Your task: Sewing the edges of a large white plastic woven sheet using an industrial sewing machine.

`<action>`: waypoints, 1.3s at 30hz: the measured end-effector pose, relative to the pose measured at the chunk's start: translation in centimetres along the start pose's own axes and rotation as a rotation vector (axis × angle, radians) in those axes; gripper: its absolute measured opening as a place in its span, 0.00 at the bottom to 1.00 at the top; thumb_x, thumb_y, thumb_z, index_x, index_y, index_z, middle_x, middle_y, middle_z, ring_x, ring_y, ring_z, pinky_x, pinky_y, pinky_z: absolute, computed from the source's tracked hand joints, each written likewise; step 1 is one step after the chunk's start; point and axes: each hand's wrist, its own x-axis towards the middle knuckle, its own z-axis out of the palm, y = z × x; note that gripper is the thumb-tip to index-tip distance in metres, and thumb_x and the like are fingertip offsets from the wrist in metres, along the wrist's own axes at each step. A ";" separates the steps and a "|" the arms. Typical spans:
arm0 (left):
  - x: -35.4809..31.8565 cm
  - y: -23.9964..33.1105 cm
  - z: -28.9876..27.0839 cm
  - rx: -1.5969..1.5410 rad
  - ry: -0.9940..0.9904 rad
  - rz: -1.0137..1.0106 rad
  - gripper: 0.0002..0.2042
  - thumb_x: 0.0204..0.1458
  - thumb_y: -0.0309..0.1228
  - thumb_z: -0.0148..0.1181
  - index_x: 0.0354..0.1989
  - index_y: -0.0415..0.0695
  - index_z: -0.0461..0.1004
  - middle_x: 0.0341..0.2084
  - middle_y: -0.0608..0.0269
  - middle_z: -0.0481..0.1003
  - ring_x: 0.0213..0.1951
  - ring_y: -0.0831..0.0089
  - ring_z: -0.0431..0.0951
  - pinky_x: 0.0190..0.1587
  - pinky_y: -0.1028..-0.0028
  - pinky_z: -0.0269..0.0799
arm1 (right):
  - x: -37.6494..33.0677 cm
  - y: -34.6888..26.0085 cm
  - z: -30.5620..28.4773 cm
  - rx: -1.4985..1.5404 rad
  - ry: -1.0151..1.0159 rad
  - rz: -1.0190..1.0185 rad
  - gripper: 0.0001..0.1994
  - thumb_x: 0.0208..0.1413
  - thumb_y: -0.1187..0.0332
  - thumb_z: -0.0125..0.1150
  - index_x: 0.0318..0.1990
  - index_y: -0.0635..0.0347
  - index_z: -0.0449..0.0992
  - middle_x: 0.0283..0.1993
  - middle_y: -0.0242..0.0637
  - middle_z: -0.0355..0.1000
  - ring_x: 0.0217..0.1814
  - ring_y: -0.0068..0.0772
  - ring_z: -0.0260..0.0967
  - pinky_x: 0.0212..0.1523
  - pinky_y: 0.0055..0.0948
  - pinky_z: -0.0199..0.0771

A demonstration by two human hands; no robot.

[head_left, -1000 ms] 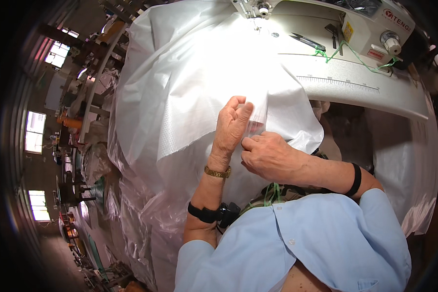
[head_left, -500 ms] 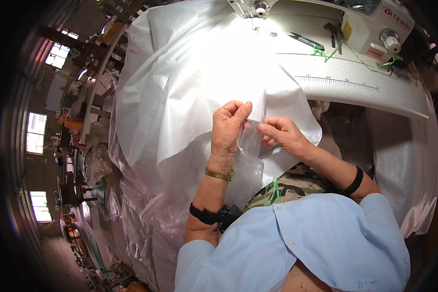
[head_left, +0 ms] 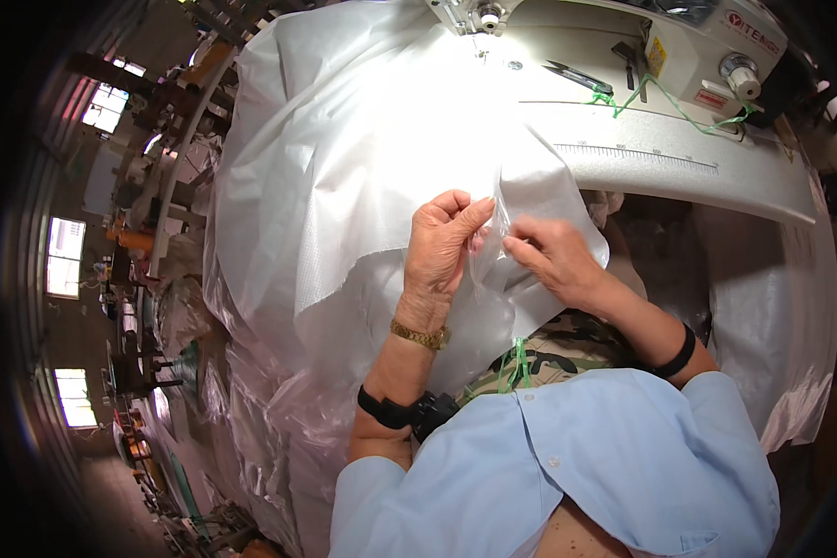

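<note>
A sheet of clear plastic film (head_left: 485,265) hangs between my two hands, over the large white woven fabric (head_left: 344,223). My left hand (head_left: 440,244) pinches the film between thumb and fingers, its fingertips near the film's upper part. Close beside it on the right, my right hand (head_left: 560,262) has curled fingers and thumb at the film's right edge. Its fingers are slightly blurred, and their exact hold is partly hidden. The white fabric spreads from the sewing machine's needle area (head_left: 482,46) down towards my lap, washed out by the bright lamp there.
The sewing machine bed (head_left: 642,172) with a printed scale crosses the right side. Tweezers (head_left: 578,76), a small dark tool (head_left: 629,63) and green thread (head_left: 656,88) lie on it. Crumpled plastic (head_left: 288,428) piles at the left. Green strings (head_left: 519,365) hang at my waist.
My hands have shifted slightly; the right hand has turned and lifted a little, and its fingers are more curled. The film between them looks narrower and more gathered.
</note>
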 end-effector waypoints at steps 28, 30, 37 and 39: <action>-1.6 2.1 2.3 0.667 -0.124 0.217 0.08 0.61 0.26 0.56 0.29 0.37 0.71 0.18 0.70 0.70 0.21 0.85 0.68 0.23 0.80 0.64 | -1.1 -5.0 -2.0 -0.429 -0.193 -0.397 0.12 0.59 0.67 0.60 0.25 0.59 0.67 0.22 0.42 0.66 0.24 0.48 0.66 0.29 0.41 0.66; -1.6 2.3 2.0 0.682 -0.125 0.196 0.08 0.61 0.26 0.55 0.30 0.37 0.71 0.18 0.69 0.70 0.21 0.84 0.68 0.23 0.79 0.64 | -0.9 -4.8 -1.6 -0.476 -0.179 -0.468 0.12 0.57 0.68 0.62 0.25 0.59 0.67 0.21 0.40 0.66 0.24 0.47 0.66 0.29 0.40 0.66; -1.9 3.2 1.1 0.714 -0.166 0.202 0.07 0.64 0.26 0.53 0.35 0.36 0.75 0.23 0.73 0.71 0.24 0.87 0.68 0.27 0.83 0.66 | -0.5 -5.7 -0.2 -0.617 -0.061 -0.721 0.12 0.45 0.72 0.67 0.21 0.57 0.66 0.19 0.34 0.67 0.21 0.38 0.67 0.30 0.35 0.67; -1.9 3.5 1.0 0.753 -0.165 0.205 0.08 0.64 0.27 0.53 0.36 0.36 0.75 0.23 0.72 0.71 0.25 0.87 0.68 0.27 0.82 0.65 | -0.4 -5.5 0.1 -0.597 -0.042 -0.743 0.12 0.44 0.72 0.67 0.21 0.57 0.66 0.18 0.33 0.66 0.21 0.36 0.67 0.30 0.34 0.67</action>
